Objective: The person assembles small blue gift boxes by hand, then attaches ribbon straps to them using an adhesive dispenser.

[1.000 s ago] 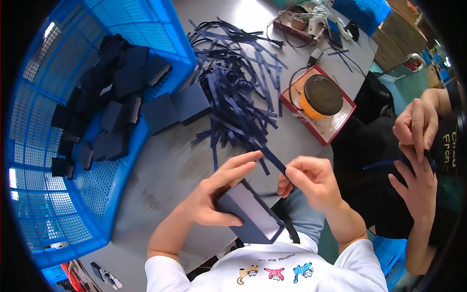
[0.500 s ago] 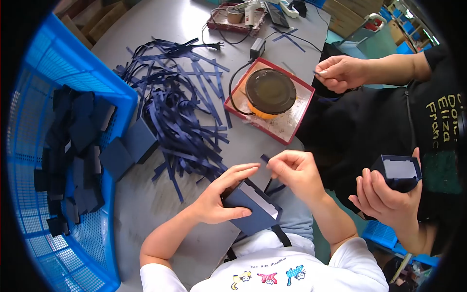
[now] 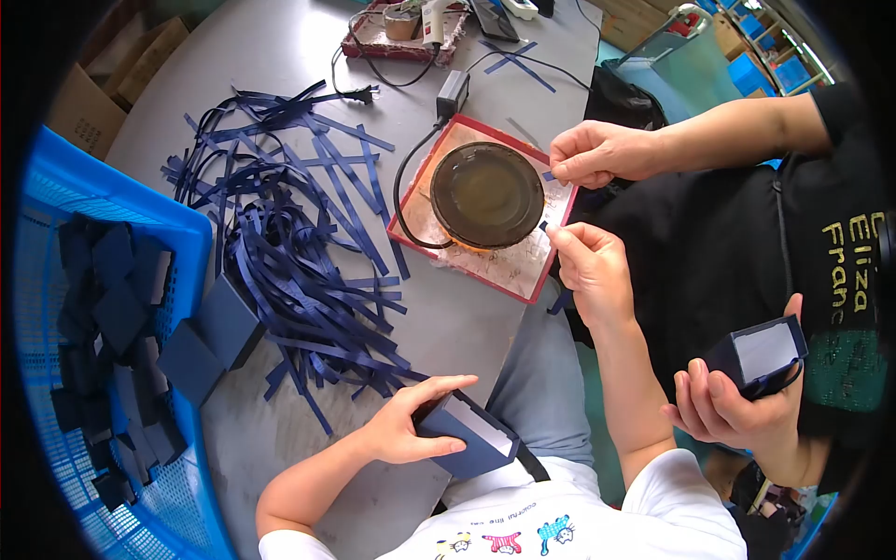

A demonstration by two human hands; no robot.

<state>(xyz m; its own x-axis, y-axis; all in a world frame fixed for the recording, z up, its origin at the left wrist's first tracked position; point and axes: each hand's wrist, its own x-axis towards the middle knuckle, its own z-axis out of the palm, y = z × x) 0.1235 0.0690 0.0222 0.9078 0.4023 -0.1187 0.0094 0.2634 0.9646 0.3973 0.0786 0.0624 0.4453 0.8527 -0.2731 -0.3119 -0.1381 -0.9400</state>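
Note:
My left hand (image 3: pixel 417 425) is wrapped round a navy box (image 3: pixel 476 437) with a pale inside, held near my lap. My right hand (image 3: pixel 590 266) pinches the end of a dark blue ribbon strip (image 3: pixel 561 301) at the right edge of a red-rimmed tray (image 3: pixel 534 291). In that tray stands a round pot (image 3: pixel 487 195) with a dark rim and brownish contents. A big heap of dark blue ribbons (image 3: pixel 299 289) lies on the grey table (image 3: pixel 373 121), up and left of my left hand.
A blue basket (image 3: pixel 201 252) full of navy boxes stands at the left, with two boxes (image 3: pixel 229 322) beside it. At the right, a co-worker's hand (image 3: pixel 607 152) holds a strip over the tray; the other (image 3: pixel 737 401) holds a box. A cable (image 3: pixel 403 182) runs by the pot.
My right hand has moved up with its strip to the tray's edge. The co-worker's upper hand has come to the tray too. The view has shifted, and the left-hand box is still held.

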